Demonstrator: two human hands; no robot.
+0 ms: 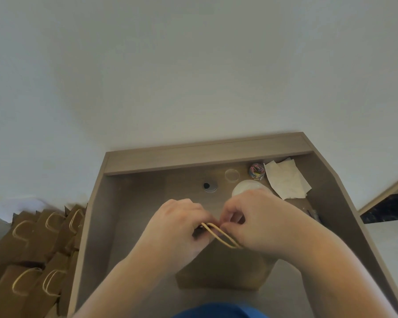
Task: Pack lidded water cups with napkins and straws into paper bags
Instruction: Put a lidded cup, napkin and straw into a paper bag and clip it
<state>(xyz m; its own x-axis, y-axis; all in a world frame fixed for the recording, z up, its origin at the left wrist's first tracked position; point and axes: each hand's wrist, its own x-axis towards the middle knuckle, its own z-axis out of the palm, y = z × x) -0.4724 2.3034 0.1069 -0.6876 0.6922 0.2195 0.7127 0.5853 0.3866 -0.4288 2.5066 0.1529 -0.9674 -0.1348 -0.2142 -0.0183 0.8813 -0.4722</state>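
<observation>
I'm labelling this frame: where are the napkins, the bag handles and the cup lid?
napkins (285, 181): head view, middle of the white sheet.
bag handles (223, 236): head view, middle of the twine loop.
cup lid (244, 188): head view, top surface showing.

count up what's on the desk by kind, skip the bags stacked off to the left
paper bag: 1
lidded cup: 1
napkin pile: 1
small clear disc: 1
jar of coloured clips: 1
total: 5

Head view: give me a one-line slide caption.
Left hand and right hand pinch the handles of a paper bag on the desk, napkins and a cup behind.
</observation>
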